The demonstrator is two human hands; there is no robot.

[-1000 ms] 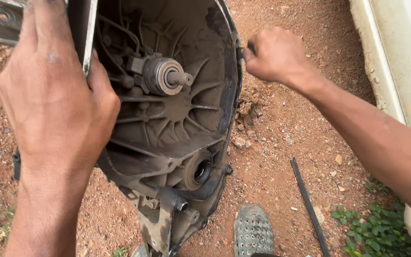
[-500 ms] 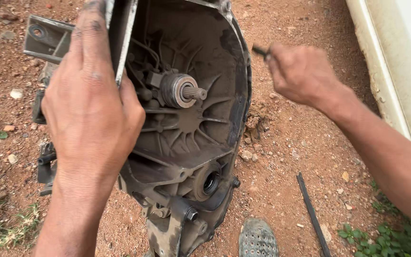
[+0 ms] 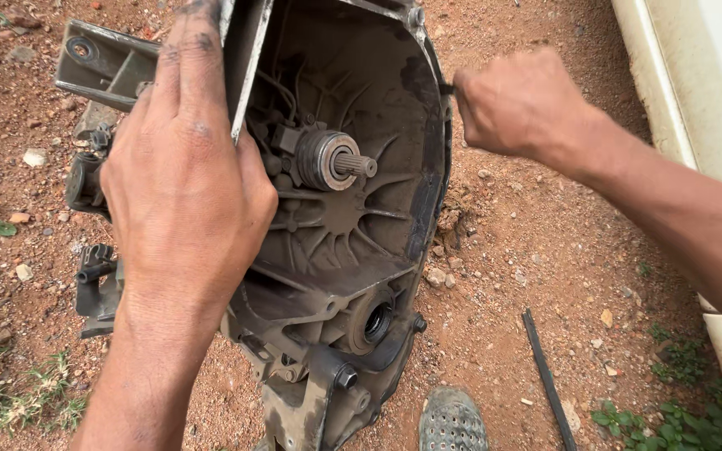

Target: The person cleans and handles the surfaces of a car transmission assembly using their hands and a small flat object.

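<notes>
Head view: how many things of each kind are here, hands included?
Hand: 2, left hand, right hand
Gearbox housing: 1
Dark rod on the ground: 1
Shoe: 1
White vehicle body: 1
Total: 6

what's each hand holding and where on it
Left hand grips the gearbox housing by its upper left rim. Right hand is at the right rim, closed around a small dark tool.

Both forearms are bare and sleeveless, the left hand (image 3: 185, 184) grease-smudged on its fingers, the right hand (image 3: 521, 104) ringless.
</notes>
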